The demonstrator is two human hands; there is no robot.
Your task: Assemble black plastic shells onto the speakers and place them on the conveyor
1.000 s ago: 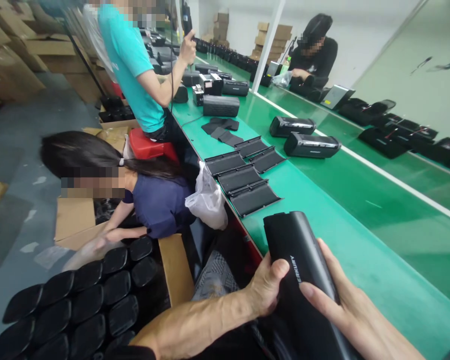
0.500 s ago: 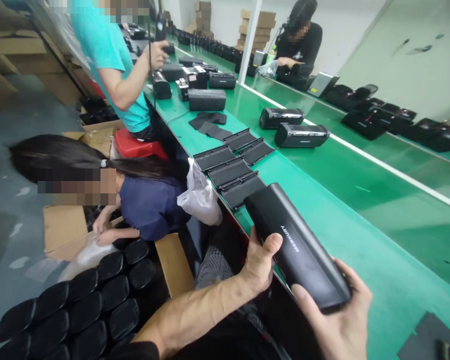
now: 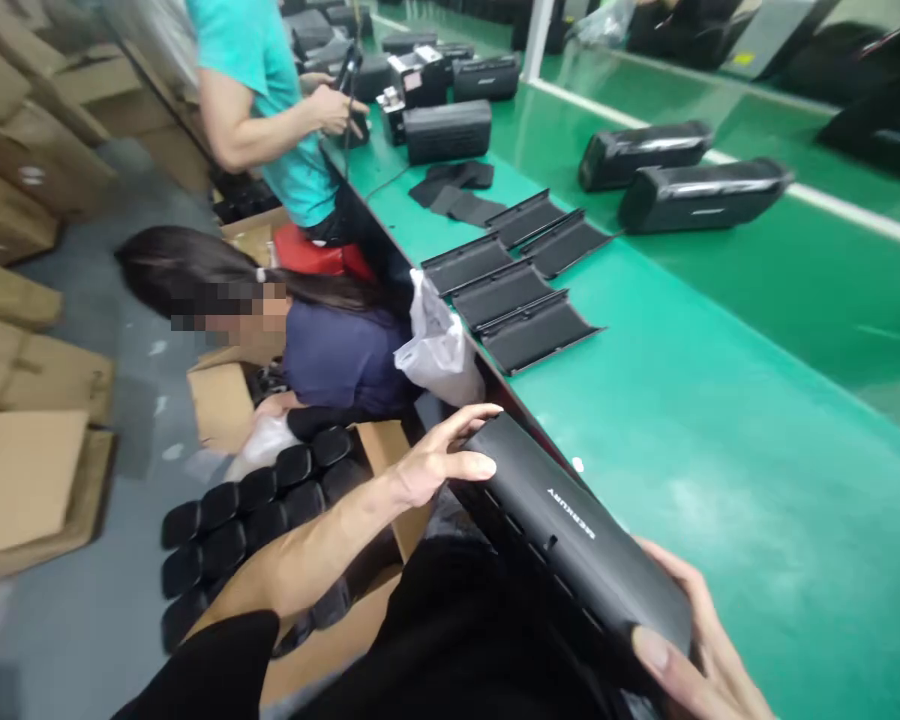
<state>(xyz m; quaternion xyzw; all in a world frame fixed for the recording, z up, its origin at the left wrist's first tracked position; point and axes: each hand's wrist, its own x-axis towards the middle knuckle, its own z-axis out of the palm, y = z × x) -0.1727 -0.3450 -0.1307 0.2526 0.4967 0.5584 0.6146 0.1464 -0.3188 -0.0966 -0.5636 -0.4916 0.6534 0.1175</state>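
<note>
A long black speaker housing (image 3: pixel 570 520) with pale MERKURY lettering lies slantwise between my hands at the bench's near edge. Slots and a small notch show along its lower side. My left hand (image 3: pixel 442 460) grips its far end, thumb on the near side and fingers over the top. Around the near end is my right hand (image 3: pixel 697 640), thumb in front and fingers behind. Beyond the housing, several curved black panels (image 3: pixel 544 330) rest on the green bench (image 3: pixel 690 400).
Two black speakers (image 3: pixel 705 195) stand farther back on the bench. A white plastic bag (image 3: pixel 439 345) hangs at its edge. To my left, a person in dark blue (image 3: pixel 345 360) bends beside a carton of rounded black parts (image 3: pixel 221 545). Another person in turquoise (image 3: pixel 247 100) works farther along.
The housing has tilted, bringing its slotted lower side into view. My left hand has shifted to its far end. My view has swung downward and left.
</note>
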